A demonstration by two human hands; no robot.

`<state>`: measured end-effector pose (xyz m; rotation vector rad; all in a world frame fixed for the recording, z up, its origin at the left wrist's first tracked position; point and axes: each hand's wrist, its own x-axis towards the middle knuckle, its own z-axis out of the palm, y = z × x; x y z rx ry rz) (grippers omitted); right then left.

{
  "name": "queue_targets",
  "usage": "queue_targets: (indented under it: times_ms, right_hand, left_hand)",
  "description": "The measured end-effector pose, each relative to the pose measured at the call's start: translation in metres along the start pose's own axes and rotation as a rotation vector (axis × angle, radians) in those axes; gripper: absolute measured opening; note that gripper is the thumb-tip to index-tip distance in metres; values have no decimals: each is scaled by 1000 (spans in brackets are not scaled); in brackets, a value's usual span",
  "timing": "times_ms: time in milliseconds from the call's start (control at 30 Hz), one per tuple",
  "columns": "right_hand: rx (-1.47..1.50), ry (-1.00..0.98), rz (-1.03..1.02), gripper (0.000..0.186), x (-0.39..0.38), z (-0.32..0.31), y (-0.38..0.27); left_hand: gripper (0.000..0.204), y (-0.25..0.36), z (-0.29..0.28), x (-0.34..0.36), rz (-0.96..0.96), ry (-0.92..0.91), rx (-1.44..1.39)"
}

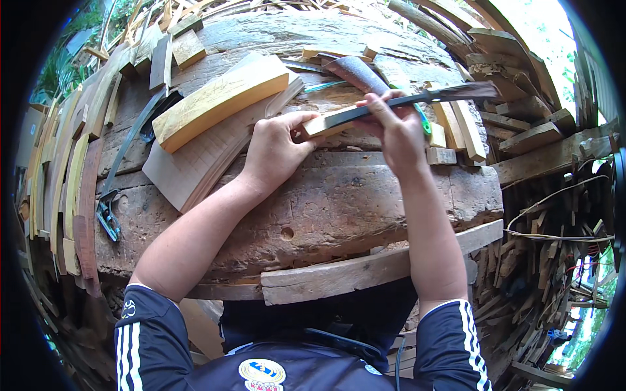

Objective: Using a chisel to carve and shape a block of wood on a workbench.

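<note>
My left hand (277, 146) is closed, its thumb and fingers pinching the near-left end of a small pale wooden block (317, 126). Along that block lies a long black flat-sided tool (385, 107) with a worn, brownish far end pointing right. My right hand (399, 130) is closed round the tool's middle, with the thumb on top; some fingers are hidden behind it. Just past the right hand is a green-edged object (425, 122), partly covered. A broad brownish-grey flat piece (355, 73) lies beyond the tool. Left of my left hand rests a thick, curved yellowish timber (222, 107).
Under the curved timber sits a stack of thin brown boards (195, 173). A combination square with a blue head (109, 216) lies at the left of the rough wooden bench (352, 208). Short offcuts (466, 130) lie right; timber stacks (72, 176) flank the bench.
</note>
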<state>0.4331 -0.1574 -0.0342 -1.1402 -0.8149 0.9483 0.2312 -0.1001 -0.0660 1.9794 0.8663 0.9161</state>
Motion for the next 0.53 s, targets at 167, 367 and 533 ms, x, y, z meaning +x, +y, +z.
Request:
queue_targets:
  times_ms: [167,367,533]
  right_hand:
    - [-51,-148,-5,18,-4,23,8]
    - [57,55,-85,11,-4,0,-20]
    - [-90,81,-107,26,16,-63,-15]
  left_hand:
    - [38,2,-2,-1,10,-2,-35]
    - [37,-3,-3,-1,68,2,13]
    - [34,4,-14,5,346,342,188]
